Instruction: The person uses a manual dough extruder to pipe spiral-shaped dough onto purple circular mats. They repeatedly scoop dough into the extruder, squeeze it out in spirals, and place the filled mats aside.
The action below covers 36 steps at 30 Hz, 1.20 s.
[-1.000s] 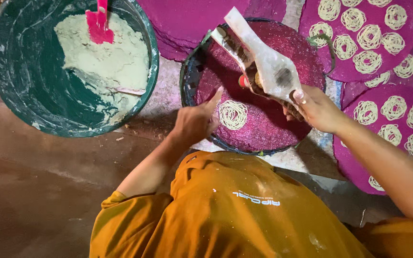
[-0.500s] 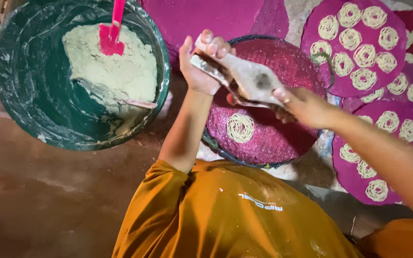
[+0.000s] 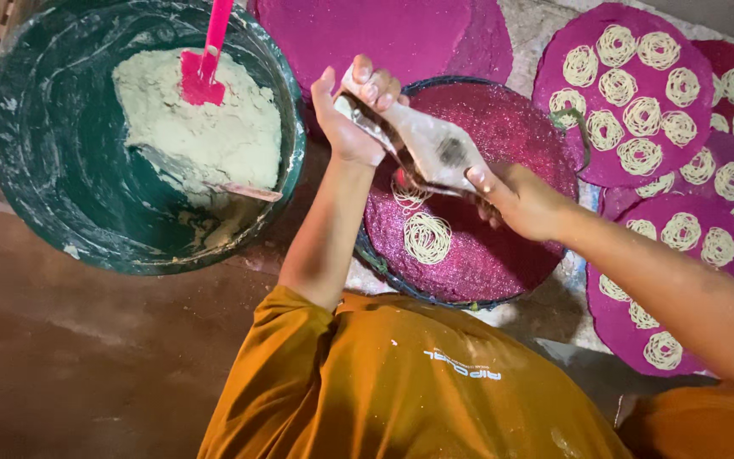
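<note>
My left hand (image 3: 352, 115) grips the far handle of a wooden noodle press (image 3: 435, 149). My right hand (image 3: 516, 200) grips its near handle. The press hangs over a round magenta woven tray (image 3: 520, 255) with a dark rim. One finished coil of pale noodle strands (image 3: 427, 237) lies on the tray. Just above the coil, thin strands (image 3: 407, 197) hang under the press and touch the tray.
A green tub (image 3: 70, 204) at the left holds pale dough (image 3: 206, 136) with a pink scraper (image 3: 206, 59) stuck in it. Magenta trays (image 3: 630, 85) covered with several noodle coils lie at the right. Another magenta tray (image 3: 384, 38) lies at the top. Bare brown floor (image 3: 87, 357) lies below the tub.
My left hand left the tray and took the press's far handle. The press swung from tilted up to level over the tray. New strands have come out beside the first coil.
</note>
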Available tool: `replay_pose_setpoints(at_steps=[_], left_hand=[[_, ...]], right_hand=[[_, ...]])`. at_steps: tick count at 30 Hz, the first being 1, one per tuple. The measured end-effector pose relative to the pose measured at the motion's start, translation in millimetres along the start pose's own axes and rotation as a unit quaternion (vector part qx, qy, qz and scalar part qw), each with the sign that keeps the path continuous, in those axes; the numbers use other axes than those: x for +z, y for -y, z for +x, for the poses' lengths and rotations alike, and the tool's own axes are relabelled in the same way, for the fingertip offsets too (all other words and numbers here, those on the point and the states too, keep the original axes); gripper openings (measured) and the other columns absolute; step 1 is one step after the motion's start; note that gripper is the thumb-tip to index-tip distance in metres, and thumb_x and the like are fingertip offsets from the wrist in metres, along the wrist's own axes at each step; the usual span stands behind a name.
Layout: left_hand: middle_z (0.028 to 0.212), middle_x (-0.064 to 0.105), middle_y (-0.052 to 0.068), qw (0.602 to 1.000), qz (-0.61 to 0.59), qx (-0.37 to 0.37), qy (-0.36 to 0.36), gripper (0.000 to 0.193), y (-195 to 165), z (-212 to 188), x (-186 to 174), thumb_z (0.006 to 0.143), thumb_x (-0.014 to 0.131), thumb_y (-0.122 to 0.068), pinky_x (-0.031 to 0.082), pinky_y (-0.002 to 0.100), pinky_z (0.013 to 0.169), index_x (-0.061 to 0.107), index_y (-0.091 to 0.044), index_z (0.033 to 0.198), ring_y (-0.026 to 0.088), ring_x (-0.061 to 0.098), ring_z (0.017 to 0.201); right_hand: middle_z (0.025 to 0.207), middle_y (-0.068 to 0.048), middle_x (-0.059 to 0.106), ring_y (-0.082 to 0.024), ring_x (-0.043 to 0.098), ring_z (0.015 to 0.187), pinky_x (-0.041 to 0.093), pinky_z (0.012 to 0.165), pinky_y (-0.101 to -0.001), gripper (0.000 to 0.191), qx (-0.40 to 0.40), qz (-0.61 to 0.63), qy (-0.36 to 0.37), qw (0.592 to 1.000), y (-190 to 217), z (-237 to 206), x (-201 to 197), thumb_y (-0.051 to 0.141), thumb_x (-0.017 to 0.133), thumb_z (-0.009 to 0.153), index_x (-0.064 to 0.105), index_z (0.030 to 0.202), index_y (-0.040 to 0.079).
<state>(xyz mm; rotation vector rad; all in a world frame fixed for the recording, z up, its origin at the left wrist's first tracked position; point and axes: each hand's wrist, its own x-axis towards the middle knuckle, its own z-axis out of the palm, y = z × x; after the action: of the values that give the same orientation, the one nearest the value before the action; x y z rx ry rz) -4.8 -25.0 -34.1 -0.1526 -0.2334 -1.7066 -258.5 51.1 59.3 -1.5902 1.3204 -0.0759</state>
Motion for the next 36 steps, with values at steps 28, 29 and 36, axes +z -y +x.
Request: replay_pose_setpoints(at_steps=[28,29,36], left_hand=[[0.117,0.067,0.016,0.627,0.777,-0.058,0.02,0.057,-4.1,-69.4,11.3,0.108,0.052,-0.034,0.054,0.045,0.09,0.047,-0.009,0.159,0.029,0.067,0.099],[0.127,0.065,0.017,0.67,0.741,-0.041,0.029,0.057,-3.5,-68.3,20.5,0.108,0.054,-0.035,0.054,0.047,0.097,0.048,-0.008,0.158,0.031,0.066,0.11],[0.101,0.064,0.005,0.99,0.017,-0.125,-0.062,0.06,54.2,-49.8,66.5,0.103,0.043,-0.064,0.044,0.044,0.107,0.061,-0.008,0.113,0.024,0.06,0.102]], right_hand=[[0.077,-0.005,0.062,-0.013,0.06,0.065,0.051,0.059,-0.0305,0.052,-0.031,0.122,-0.119,0.985,-54.1,4.5,-9.5,0.051,0.042,0.107,0.061,0.106,0.003],[0.077,-0.006,0.062,-0.014,0.06,0.064,0.049,0.058,-0.031,0.055,-0.025,0.119,-0.115,0.986,-56.0,-2.3,-9.9,0.053,0.04,0.107,0.06,0.105,0.003],[0.073,-0.007,0.069,-0.015,0.063,0.063,0.049,0.056,-0.0316,0.072,0.08,0.192,0.136,0.969,-70.7,-81.0,-6.4,0.066,0.028,0.095,0.07,0.102,0.007]])
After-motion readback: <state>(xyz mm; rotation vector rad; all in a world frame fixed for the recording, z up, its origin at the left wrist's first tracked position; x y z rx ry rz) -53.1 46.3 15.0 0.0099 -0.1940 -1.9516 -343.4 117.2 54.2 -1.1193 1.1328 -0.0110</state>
